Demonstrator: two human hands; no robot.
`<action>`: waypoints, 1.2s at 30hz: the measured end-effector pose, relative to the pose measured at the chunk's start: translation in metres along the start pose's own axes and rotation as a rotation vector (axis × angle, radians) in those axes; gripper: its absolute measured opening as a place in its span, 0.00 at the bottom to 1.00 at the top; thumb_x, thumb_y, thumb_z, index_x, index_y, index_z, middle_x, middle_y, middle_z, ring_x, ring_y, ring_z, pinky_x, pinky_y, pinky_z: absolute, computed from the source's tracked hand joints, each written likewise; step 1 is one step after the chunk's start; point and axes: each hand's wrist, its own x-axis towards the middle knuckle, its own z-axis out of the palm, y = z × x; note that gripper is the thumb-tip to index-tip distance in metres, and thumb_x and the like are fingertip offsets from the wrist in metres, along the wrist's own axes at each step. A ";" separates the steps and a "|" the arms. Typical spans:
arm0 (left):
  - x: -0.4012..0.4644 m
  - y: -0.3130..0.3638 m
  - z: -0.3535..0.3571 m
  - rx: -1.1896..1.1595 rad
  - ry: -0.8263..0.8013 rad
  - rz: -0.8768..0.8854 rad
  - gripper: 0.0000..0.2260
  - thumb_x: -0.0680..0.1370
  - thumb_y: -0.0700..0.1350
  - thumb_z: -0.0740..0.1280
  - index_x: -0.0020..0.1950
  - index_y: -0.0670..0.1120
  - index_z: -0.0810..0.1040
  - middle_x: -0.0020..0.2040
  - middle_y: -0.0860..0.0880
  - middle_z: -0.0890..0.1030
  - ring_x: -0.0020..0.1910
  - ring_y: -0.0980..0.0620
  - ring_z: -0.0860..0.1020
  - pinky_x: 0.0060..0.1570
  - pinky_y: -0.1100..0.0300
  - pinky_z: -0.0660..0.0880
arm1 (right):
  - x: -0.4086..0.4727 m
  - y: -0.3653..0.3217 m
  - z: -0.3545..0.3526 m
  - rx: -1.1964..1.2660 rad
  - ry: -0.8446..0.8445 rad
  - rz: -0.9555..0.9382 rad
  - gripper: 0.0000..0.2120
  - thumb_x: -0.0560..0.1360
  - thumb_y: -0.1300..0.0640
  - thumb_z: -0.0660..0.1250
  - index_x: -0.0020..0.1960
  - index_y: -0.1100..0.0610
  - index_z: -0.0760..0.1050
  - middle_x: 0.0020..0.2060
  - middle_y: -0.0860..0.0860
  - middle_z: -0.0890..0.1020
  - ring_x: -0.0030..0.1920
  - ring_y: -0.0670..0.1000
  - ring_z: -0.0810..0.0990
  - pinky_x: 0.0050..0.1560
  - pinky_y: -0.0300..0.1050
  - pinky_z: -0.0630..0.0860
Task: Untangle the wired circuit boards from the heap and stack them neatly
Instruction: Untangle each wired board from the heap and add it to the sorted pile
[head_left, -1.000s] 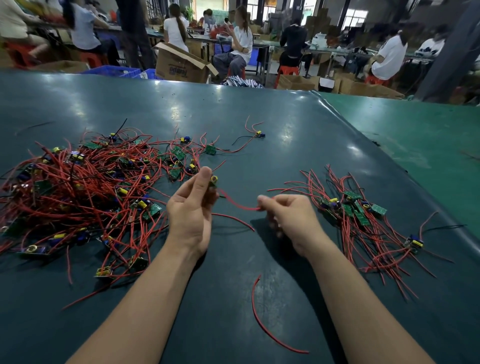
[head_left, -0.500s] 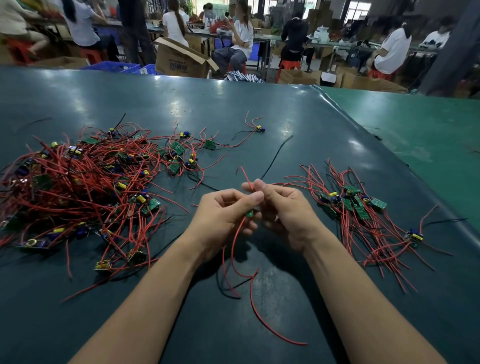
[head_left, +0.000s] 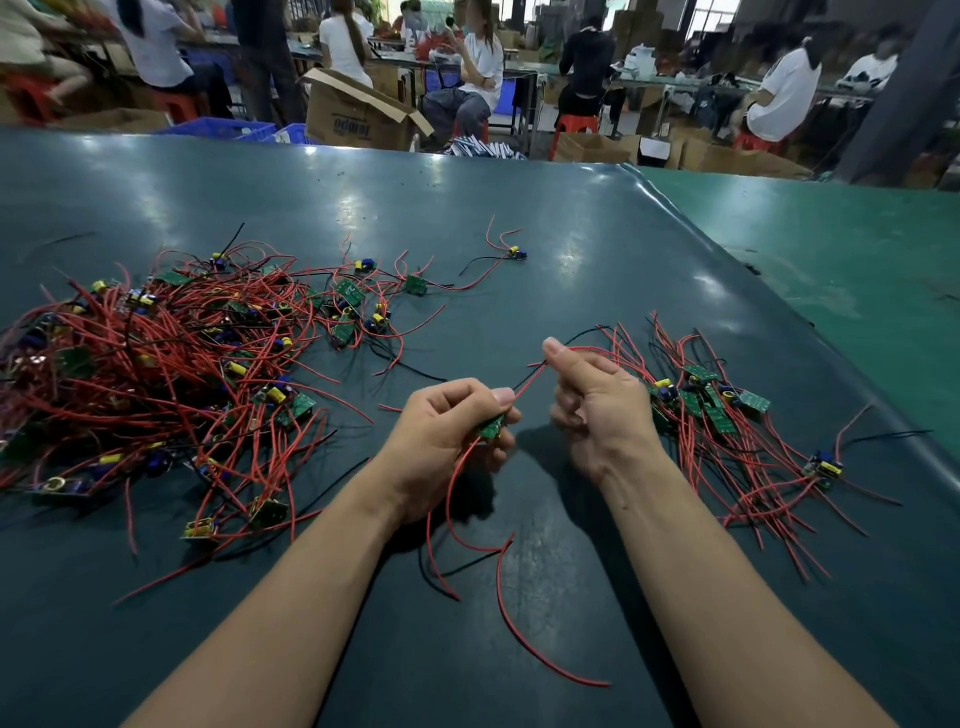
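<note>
A big tangled heap of small green circuit boards (head_left: 171, 364) with red and black wires covers the left of the dark table. A smaller sorted pile of boards (head_left: 711, 405) lies on the right. In the middle, my left hand (head_left: 447, 441) grips one small green board (head_left: 491, 428), whose red wires hang down onto the table. My right hand (head_left: 592, 400) pinches that board's red and black wires (head_left: 530, 382) between thumb and forefinger, stretched up and to the right of the board.
A single wired board (head_left: 514, 253) lies apart at the back, with a few more loose boards (head_left: 358, 301) at the heap's right edge. A loose red wire (head_left: 524, 639) lies near the front. The table's right edge (head_left: 727, 260) meets a green table. People sit working beyond.
My left hand pulled a board out of the heap toward the middle. My hands met over it, then my right hand drew its wires out up and to the right.
</note>
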 end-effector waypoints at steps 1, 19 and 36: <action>-0.001 0.000 0.000 0.005 -0.010 -0.002 0.14 0.74 0.41 0.68 0.27 0.47 0.76 0.32 0.48 0.79 0.25 0.55 0.75 0.26 0.65 0.72 | 0.002 -0.001 -0.002 0.019 0.036 -0.035 0.15 0.72 0.66 0.73 0.33 0.56 0.70 0.21 0.48 0.71 0.18 0.43 0.61 0.19 0.32 0.55; -0.001 -0.003 0.000 0.096 0.061 0.074 0.09 0.72 0.45 0.70 0.31 0.46 0.80 0.31 0.46 0.80 0.27 0.54 0.76 0.27 0.65 0.73 | -0.018 0.001 0.004 -0.270 -0.347 0.226 0.10 0.66 0.53 0.72 0.42 0.59 0.83 0.25 0.48 0.69 0.19 0.40 0.60 0.16 0.30 0.55; 0.004 0.002 -0.008 -0.218 0.102 0.097 0.09 0.71 0.49 0.67 0.39 0.46 0.84 0.37 0.48 0.84 0.29 0.56 0.76 0.32 0.63 0.74 | -0.008 -0.005 -0.002 -0.400 -0.179 0.065 0.19 0.70 0.39 0.67 0.40 0.56 0.81 0.30 0.49 0.78 0.22 0.42 0.67 0.20 0.32 0.58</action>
